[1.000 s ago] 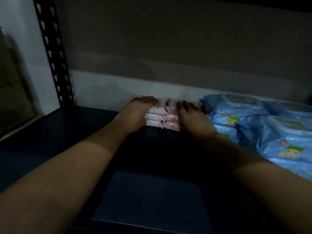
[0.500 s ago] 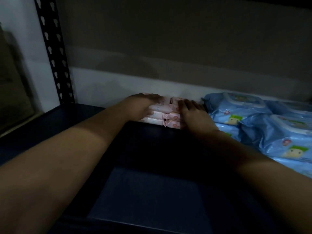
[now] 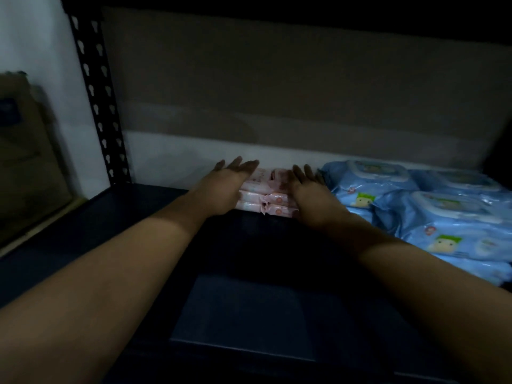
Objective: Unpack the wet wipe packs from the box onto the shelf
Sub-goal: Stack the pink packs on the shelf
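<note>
lying flat, pink wipe packs (image 3: 264, 199) running long axis left-right against back wall. flanking them with left hand (image 3: 225, 189) and right hand (image 3: 311, 194), fingers straight, gripping nothing. crowding the right side: blue wipe packs (image 3: 432, 209).

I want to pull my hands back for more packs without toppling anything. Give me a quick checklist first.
1. Pink packs stacked level at the back wall: ok.
2. Left hand fingers straight, no grip: ok.
3. Right hand fingers straight, no grip: ok.
4. Gap between pink stack and blue packs: cannot tell, right hand covers it.
5. Bare shelf left of the stack for more: ok.
</note>
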